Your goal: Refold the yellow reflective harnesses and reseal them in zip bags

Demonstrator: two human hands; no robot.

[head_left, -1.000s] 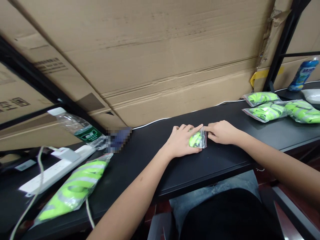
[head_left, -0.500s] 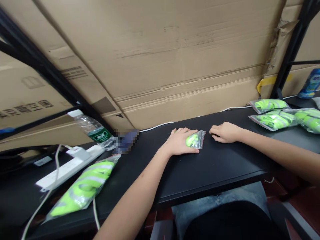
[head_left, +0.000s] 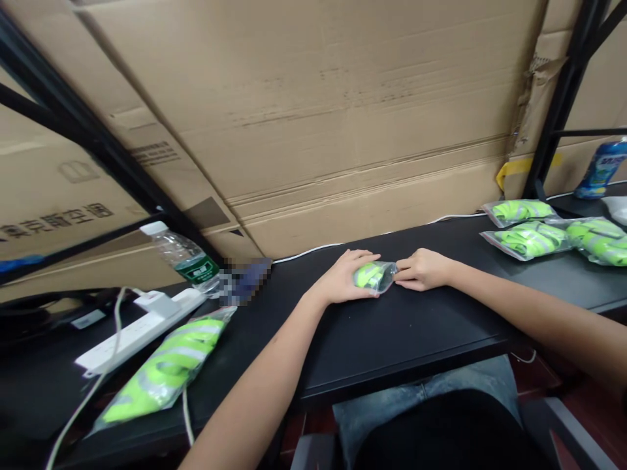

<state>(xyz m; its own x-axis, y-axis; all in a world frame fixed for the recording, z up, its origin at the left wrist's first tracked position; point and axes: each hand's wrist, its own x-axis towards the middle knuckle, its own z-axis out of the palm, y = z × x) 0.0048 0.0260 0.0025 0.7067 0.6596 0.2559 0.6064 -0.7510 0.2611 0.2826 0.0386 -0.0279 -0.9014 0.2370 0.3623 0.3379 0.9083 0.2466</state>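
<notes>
A small clear plastic bag with a neon-green reflective strap inside (head_left: 371, 276) lies on the black table (head_left: 392, 333), a little beyond its middle. My left hand (head_left: 340, 277) is wrapped over the bag's left part and holds it down. My right hand (head_left: 422, 269) pinches the bag's right end with thumb and fingers together. Both forearms reach in from the near edge.
Three more bagged green straps (head_left: 526, 237) lie at the far right, and a larger one (head_left: 164, 369) at the near left. A white power strip (head_left: 142, 323) with cables, a water bottle (head_left: 183, 256) and a blue bottle (head_left: 595, 168) stand about. Cardboard (head_left: 313, 117) walls the back.
My right hand, which had drawn away to the right half a second ago, has come back and closed on the bag's right end. My left hand stayed on the bag.
</notes>
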